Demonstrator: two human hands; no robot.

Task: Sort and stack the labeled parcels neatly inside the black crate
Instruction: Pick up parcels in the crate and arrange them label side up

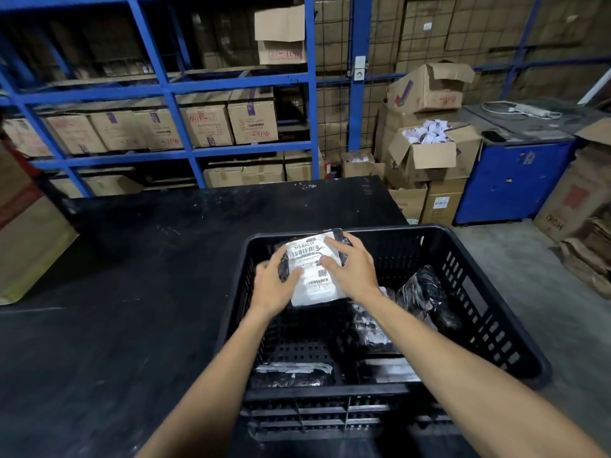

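A black slotted crate (489, 312) stands on the black table's right end. Both hands reach into its far left corner and hold one dark parcel with a large white shipping label (314, 285), label side up. My left hand (276, 285) grips the parcel's left edge. On the label's right side lies my right hand (352, 269), fingers spread. More black plastic-wrapped parcels lie in the crate: one at the right (426, 295), one in the middle (370, 328), two flat ones near the front wall (294, 375) (386, 370).
The black table (132, 292) stretches to the left. Blue shelving (172, 90) with cardboard boxes stands behind it. Open cardboard boxes (429, 153) and a blue cabinet (515, 180) are at the back right, with flattened cardboard (582, 206) at the far right.
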